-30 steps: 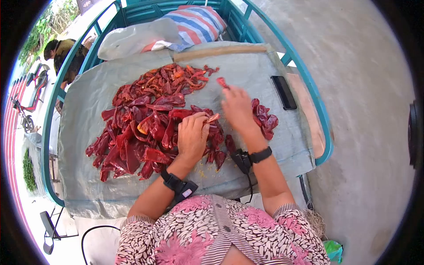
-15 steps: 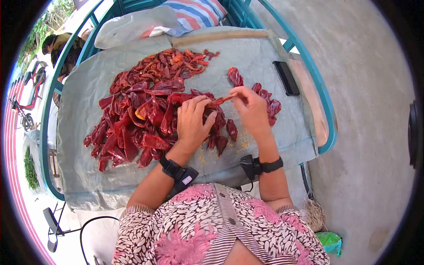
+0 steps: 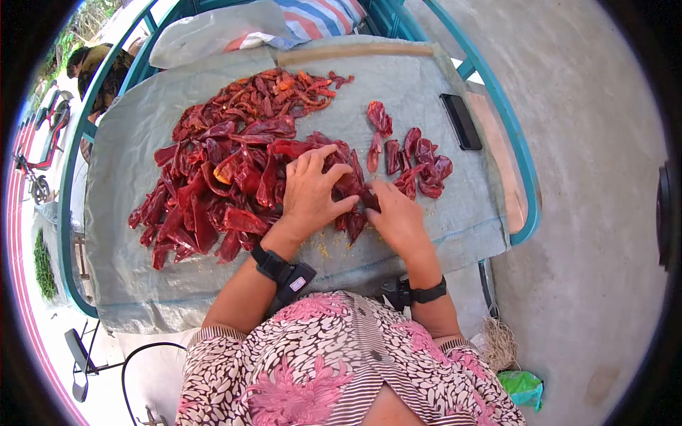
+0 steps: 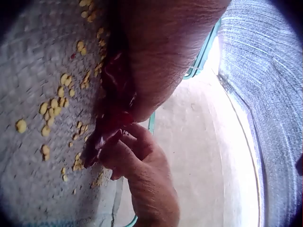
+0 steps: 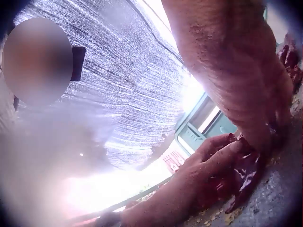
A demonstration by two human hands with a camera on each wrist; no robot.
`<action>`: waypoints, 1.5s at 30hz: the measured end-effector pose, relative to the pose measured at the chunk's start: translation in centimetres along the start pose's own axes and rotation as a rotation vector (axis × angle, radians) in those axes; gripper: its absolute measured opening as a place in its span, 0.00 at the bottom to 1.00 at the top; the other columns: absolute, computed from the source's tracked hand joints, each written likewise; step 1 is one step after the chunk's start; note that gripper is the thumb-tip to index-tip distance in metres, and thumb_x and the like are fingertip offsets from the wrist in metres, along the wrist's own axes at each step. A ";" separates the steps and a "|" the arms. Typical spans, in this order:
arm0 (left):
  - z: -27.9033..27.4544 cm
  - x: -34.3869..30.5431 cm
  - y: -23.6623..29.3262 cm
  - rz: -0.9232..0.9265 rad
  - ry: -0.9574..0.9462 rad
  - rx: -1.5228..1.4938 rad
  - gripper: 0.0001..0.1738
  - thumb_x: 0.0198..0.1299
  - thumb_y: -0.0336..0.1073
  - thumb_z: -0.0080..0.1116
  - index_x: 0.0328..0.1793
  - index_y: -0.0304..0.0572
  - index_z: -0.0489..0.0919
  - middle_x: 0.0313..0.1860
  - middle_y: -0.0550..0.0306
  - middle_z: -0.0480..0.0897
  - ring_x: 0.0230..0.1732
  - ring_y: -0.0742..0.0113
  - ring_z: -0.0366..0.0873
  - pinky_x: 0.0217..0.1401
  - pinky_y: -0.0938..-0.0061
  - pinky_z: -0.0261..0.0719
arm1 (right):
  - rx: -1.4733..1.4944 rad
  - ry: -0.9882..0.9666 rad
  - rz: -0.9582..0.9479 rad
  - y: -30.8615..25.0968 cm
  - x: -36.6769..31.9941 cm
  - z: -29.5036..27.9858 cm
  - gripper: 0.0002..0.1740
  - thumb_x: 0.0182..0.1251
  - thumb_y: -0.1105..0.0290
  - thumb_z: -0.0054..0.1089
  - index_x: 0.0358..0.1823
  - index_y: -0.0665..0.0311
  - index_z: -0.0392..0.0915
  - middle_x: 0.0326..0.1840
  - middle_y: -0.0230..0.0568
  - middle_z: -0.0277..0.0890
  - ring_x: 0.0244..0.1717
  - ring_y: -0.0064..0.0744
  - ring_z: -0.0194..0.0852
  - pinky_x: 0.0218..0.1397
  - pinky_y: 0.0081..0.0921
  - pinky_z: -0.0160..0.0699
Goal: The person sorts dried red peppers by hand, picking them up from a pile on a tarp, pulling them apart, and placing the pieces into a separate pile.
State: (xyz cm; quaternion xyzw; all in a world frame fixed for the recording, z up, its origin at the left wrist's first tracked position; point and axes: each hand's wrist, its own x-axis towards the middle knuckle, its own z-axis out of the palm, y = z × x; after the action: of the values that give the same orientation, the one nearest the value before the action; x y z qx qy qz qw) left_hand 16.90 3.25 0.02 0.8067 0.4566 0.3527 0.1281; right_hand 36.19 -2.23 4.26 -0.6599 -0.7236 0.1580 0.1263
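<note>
My left hand [image 3: 310, 190] lies on the right side of a big heap of dark red dried peppers [image 3: 202, 202], its fingers spread and its thumb stretched out to the right. Facing it, my right hand [image 3: 401, 216] pinches a dried pepper [image 3: 369, 199] between thumb and forefinger near the left thumb. In the left wrist view, the right fingers [image 4: 120, 156] are on shiny red pepper skin [image 4: 113, 123] low over the sheet. The right wrist view has the left thumb [image 5: 233, 149] against a pepper [image 5: 246, 175].
Smaller, shrivelled peppers [image 3: 266, 99] form a pile behind the heap. Several peppers [image 3: 426, 167] lie apart on the right, near a phone [image 3: 460, 122]. Yellow seeds [image 4: 52, 111] dot the grey sheet [image 3: 170, 295]. A teal rail [image 3: 508, 145] borders the cart; another person [image 3: 106, 71] is beyond it.
The right hand has set a pepper on the sheet among those on the right, then come back left and down to pinch another. The left hand stays on the heap, its thumb wider.
</note>
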 end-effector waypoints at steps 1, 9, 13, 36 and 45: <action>0.2 0.0 -0.2 -0.010 -0.022 -0.005 0.26 0.50 0.49 0.78 0.54 0.53 0.83 0.72 0.53 0.74 0.71 0.47 0.69 0.70 0.51 0.65 | 0.055 -0.018 -0.027 0.9 0.2 0.3 0.22 0.64 0.68 0.67 0.59 0.56 0.76 0.54 0.46 0.80 0.50 0.55 0.83 0.51 0.49 0.82; 0.6 -0.1 -0.5 -0.037 0.069 -0.097 0.17 0.51 0.39 0.76 0.43 0.47 0.80 0.68 0.54 0.78 0.68 0.48 0.72 0.68 0.53 0.66 | 0.075 0.384 0.068 0.6 2.5 -2.5 0.23 0.70 0.62 0.65 0.65 0.53 0.75 0.48 0.42 0.83 0.52 0.51 0.84 0.52 0.46 0.83; 1.2 -0.3 -0.9 -0.055 0.147 -0.151 0.15 0.53 0.33 0.74 0.41 0.46 0.77 0.65 0.52 0.80 0.65 0.49 0.74 0.66 0.55 0.68 | 0.043 0.112 0.121 -1.0 3.5 0.4 0.26 0.74 0.52 0.63 0.67 0.56 0.73 0.52 0.46 0.86 0.52 0.54 0.86 0.52 0.48 0.82; 1.5 -0.3 -0.5 -0.175 0.284 -0.285 0.16 0.54 0.23 0.70 0.40 0.41 0.72 0.59 0.47 0.79 0.53 0.49 0.78 0.52 0.61 0.78 | 0.321 0.341 0.022 -0.5 7.1 0.4 0.32 0.69 0.61 0.68 0.74 0.55 0.72 0.54 0.47 0.80 0.45 0.45 0.81 0.53 0.41 0.79; 1.1 -0.3 -1.0 -0.079 0.250 -0.369 0.16 0.50 0.22 0.67 0.39 0.41 0.71 0.60 0.45 0.78 0.57 0.48 0.79 0.59 0.60 0.77 | 0.468 0.122 0.161 -1.3 9.0 3.0 0.32 0.69 0.55 0.66 0.72 0.56 0.72 0.50 0.52 0.86 0.50 0.51 0.86 0.55 0.46 0.81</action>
State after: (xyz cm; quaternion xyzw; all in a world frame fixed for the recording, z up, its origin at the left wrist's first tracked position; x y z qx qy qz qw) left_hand 16.97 3.69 -1.43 0.7010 0.4277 0.5223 0.2298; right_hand 32.93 6.40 1.85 -0.6765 -0.6034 0.2907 0.3062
